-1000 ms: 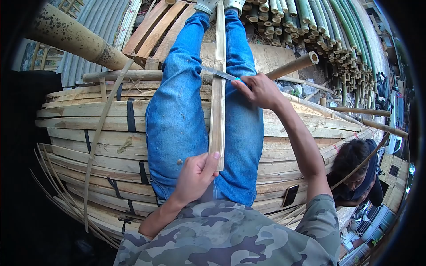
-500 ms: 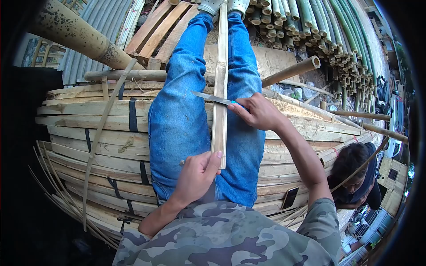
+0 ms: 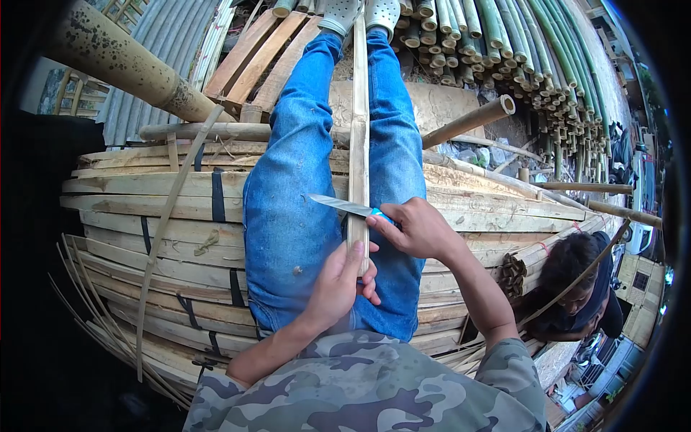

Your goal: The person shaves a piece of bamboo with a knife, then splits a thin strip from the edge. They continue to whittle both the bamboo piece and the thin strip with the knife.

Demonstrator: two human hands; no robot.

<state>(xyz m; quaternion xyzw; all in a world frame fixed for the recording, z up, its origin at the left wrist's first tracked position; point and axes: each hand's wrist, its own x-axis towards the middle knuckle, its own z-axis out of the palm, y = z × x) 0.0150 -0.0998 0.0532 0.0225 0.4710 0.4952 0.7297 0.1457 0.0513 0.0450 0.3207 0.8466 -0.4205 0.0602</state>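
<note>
A long split bamboo strip (image 3: 359,158) runs between my legs from my shoes down to my lap. Near its lower end, my left hand (image 3: 342,281) is wrapped round it, thumb on top. My right hand (image 3: 417,228) is closed on the blue handle of a knife (image 3: 342,205). The blade lies across the strip just above my left hand, its tip pointing left over my jeans.
Bundled wooden slats (image 3: 173,229) lie under my legs. Bamboo poles (image 3: 533,43) are stacked at the upper right. A thick bamboo pole (image 3: 129,68) crosses the upper left. Another person (image 3: 576,281) is close by at the right.
The knife and my right hand have moved down the strip toward my left hand. My left hand has shifted slightly up and right, and more of its fingers show beyond the strip.
</note>
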